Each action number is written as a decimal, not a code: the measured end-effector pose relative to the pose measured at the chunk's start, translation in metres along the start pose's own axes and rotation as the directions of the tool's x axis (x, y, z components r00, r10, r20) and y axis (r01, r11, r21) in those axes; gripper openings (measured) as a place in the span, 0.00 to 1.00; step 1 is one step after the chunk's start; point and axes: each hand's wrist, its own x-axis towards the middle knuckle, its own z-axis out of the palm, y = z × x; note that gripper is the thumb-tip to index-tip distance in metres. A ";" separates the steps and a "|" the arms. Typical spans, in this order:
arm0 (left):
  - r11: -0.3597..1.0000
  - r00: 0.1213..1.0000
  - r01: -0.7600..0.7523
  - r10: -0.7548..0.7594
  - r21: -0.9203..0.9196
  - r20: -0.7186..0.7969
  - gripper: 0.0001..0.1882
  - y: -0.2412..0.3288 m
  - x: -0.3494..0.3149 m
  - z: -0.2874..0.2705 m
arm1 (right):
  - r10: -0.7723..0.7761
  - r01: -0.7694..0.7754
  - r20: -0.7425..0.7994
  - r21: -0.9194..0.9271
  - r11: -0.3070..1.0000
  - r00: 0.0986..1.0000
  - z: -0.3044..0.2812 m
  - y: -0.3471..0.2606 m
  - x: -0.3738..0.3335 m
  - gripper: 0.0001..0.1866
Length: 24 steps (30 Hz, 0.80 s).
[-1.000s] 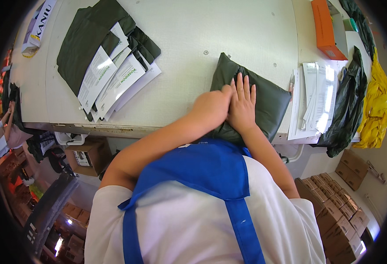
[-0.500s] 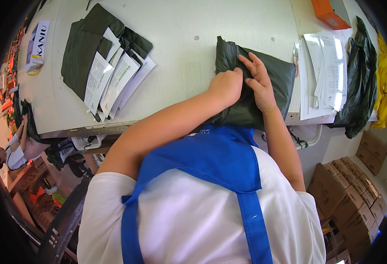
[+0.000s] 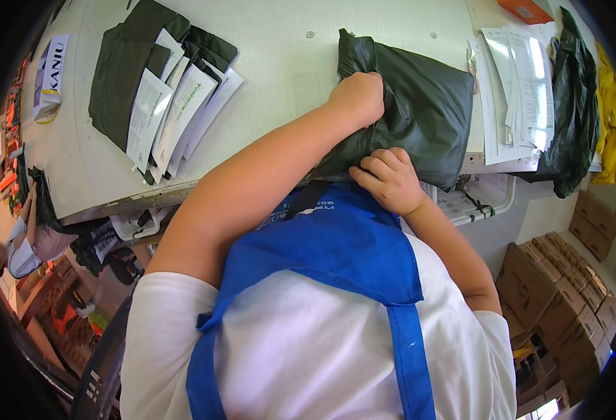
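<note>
A dark green, full plastic mailing bag (image 3: 427,98) lies at the near edge of the table. Closed in a fist, my left hand (image 3: 359,99) grips the bag's folded left side, its fingertips hidden in the plastic. My right hand (image 3: 393,180) is at the bag's near edge with its fingers curled and pinching the plastic there. To the left lies a fanned stack of dark bags (image 3: 124,77) with white printed sheets (image 3: 185,105) on them.
White papers (image 3: 514,91) lie right of the bag, beside hanging dark plastic (image 3: 577,105) and yellow plastic (image 3: 612,112). An orange box (image 3: 526,10) is at the far right, a white box (image 3: 49,77) at the far left. Cardboard boxes (image 3: 560,308) are stacked lower right; another person (image 3: 24,245) is at left.
My right hand has come down from the bag's upper middle to its near edge, and its fingers have curled in. My left hand keeps its hold, slightly farther up.
</note>
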 end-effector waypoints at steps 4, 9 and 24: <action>1.000 1.000 -0.015 0.015 0.012 0.008 0.06 -0.003 -0.002 -0.003 | 0.018 -0.017 -0.010 0.069 0.997 1.000 0.002 -0.002 -0.001 0.12; 1.000 0.998 -0.004 0.004 0.005 0.057 0.07 -0.006 -0.001 -0.005 | 0.155 -0.153 -0.008 0.099 0.983 0.988 0.000 -0.018 0.002 0.11; 0.996 0.992 0.081 -0.078 -0.029 0.097 0.09 0.001 -0.007 -0.015 | 0.262 -0.236 -0.089 0.232 0.944 0.961 -0.013 -0.017 0.014 0.09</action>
